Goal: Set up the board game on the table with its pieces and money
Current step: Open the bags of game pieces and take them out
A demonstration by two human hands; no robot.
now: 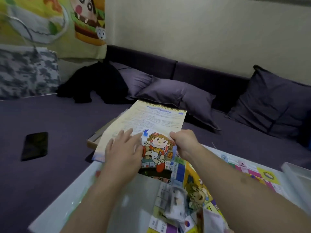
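A large printed sheet (151, 120) with text and a cartoon child lies tilted over a cardboard box (94, 140) past the table's far edge. My right hand (184, 142) pinches the sheet's right edge. My left hand (124, 148) lies flat on its lower left part, fingers spread. The colourful game board (202, 187) lies open on the white table (67, 199). Blurred small plastic bags and paper pieces (176, 204) rest on the board near me.
A black phone (35, 146) lies on the purple sofa seat at left. Purple cushions (176, 96) and dark clothing (96, 83) sit along the back. A clear plastic tray (299, 175) shows at the right edge.
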